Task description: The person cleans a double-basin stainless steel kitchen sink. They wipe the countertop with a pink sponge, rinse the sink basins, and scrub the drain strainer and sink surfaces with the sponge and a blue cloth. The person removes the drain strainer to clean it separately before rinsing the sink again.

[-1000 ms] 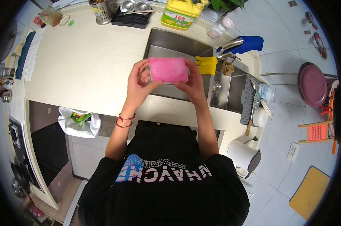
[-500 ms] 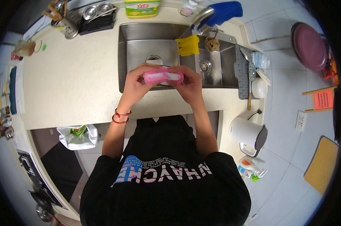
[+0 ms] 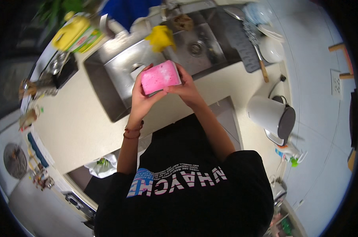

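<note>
A pink sponge (image 3: 160,78) with white foam on its face is held up over the sink's front edge. My left hand (image 3: 141,102) is closed around its left side. On the opposite side, my right hand (image 3: 188,91) grips it, thumb at the lower edge. The sponge hides part of the fingers. Behind it lies the steel double-bowl sink (image 3: 108,89), where a yellow rubber glove (image 3: 160,38) hangs over the divider between the bowls. A white piece shows beside the left drain, partly covered by my hand.
A blue cloth-like item (image 3: 131,11) hangs behind the sink, near a yellow jug (image 3: 74,33). Right of the sink lies a grey drying mat (image 3: 242,45) with a wooden-handled utensil (image 3: 262,67). A white kettle (image 3: 265,114) stands on the right counter; a white bag (image 3: 104,168) hangs below the left counter.
The sponge has turned from its narrow edge, pressed between both hands, to its broad pink face. The whole view has swung and tilted, bringing the sink's right bowl closer to the middle.
</note>
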Available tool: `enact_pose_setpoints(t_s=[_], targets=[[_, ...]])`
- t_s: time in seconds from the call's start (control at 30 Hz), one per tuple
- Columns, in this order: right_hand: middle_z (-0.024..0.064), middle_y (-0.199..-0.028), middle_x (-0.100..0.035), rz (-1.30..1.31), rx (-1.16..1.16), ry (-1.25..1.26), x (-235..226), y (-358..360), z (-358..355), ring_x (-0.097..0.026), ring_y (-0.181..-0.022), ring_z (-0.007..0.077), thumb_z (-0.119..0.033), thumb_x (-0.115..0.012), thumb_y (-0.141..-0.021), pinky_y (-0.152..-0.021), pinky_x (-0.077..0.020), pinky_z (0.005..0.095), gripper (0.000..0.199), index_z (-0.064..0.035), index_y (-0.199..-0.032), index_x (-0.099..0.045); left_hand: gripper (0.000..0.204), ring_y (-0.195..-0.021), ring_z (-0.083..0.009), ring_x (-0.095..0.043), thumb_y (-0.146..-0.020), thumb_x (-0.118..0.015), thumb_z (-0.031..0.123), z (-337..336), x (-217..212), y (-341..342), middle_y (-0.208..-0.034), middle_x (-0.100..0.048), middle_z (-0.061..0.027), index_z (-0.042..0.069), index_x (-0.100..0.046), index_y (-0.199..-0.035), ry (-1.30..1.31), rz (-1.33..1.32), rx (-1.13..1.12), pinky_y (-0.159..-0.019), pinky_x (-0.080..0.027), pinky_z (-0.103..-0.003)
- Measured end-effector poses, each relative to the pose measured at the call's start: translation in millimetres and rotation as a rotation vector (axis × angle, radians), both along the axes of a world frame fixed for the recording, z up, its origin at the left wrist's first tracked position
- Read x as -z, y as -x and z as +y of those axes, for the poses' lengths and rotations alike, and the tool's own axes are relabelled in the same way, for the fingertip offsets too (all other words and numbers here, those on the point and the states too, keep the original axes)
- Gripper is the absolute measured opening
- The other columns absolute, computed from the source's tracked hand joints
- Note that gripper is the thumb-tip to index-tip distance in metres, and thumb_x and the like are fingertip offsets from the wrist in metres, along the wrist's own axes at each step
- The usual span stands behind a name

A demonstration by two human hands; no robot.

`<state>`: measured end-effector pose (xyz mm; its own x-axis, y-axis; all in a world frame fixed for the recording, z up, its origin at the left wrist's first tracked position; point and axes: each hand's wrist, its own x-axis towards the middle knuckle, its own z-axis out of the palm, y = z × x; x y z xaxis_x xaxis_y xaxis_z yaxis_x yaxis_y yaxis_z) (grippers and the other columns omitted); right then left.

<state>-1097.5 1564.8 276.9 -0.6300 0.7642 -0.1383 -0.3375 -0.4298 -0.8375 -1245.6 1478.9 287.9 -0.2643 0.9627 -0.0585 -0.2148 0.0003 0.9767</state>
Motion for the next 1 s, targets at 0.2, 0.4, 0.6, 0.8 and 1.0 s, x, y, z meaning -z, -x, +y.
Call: enact_pose_setpoints(t_s=[0.2, 0.4, 0.6, 0.8, 1.0], targets=[[0.0079, -0.121, -0.057, 0.094, 0.428, 0.296, 44.7, -99.9, 48.8, -0.055, -0.113, 0.0191, -0.016, -0.064, -0.087, -0.096, -0.0458, 0.0353, 0.040, -0.0038, -0.124, -0.052, 0.080, -0.131, -0.0287, -0.042, -0.079, -0.076, 0.023, 20.4, 38.8, -61.5, -0.142, -0.041, -0.0149, 0.004, -0.033, -0.144, 0.222, 0.362, 0.226, -0.105, -0.036, -0.039], [0.0063, -0.122, -0.055, -0.096, 0.616, 0.285, 41.2, -159.2, 88.8, -0.055, -0.110, 0.0209, -0.040, -0.048, -0.097, -0.094, -0.0456, 0.0418, 0.045, -0.0116, -0.132, -0.045, 0.065, -0.126, -0.0303, -0.045, -0.081, -0.074, 0.022, 37.6, 66.1, -105.2, -0.138, -0.045, -0.0154, 0.006, -0.043, -0.136, 0.224, 0.478, 0.291, -0.105, -0.036, -0.040], [0.0050, -0.125, -0.053, -0.288, 0.581, 0.265, 35.6, -164.4, 105.5, -0.053, -0.114, 0.0204, -0.034, -0.055, -0.094, -0.095, -0.0450, 0.0403, 0.045, -0.0100, -0.131, -0.045, 0.060, -0.124, -0.0385, -0.045, -0.080, -0.073, 0.024, 62.4, 78.3, -123.5, -0.129, -0.050, -0.0212, 0.003, -0.047, -0.130, 0.075, 0.864, 0.255, -0.104, -0.037, -0.043], [0.0074, -0.122, -0.055, -0.209, 0.385, 0.181, 28.8, -158.3, 122.2, -0.055, -0.112, 0.0207, -0.020, -0.058, -0.093, -0.095, -0.0451, 0.0366, 0.047, -0.0058, -0.136, -0.043, 0.062, -0.125, -0.0388, -0.044, -0.079, -0.073, 0.030, 63.4, 84.7, -123.4, -0.130, -0.050, -0.0197, 0.005, -0.049, -0.130, 0.149, 0.700, 0.161, -0.103, -0.038, -0.044], [0.0093, -0.115, -0.060, -0.396, 0.363, 0.123, 65.4, -140.7, 121.4, -0.057, -0.100, 0.0143, -0.008, -0.066, -0.088, -0.087, -0.0454, 0.0279, 0.055, 0.0002, -0.137, -0.043, 0.063, -0.127, -0.0365, -0.043, -0.077, -0.074, 0.031, 59.2, 87.8, -109.4, -0.133, -0.047, -0.0180, 0.005, -0.051, -0.130, 0.169, 0.921, 0.192, -0.104, -0.038, -0.044]])
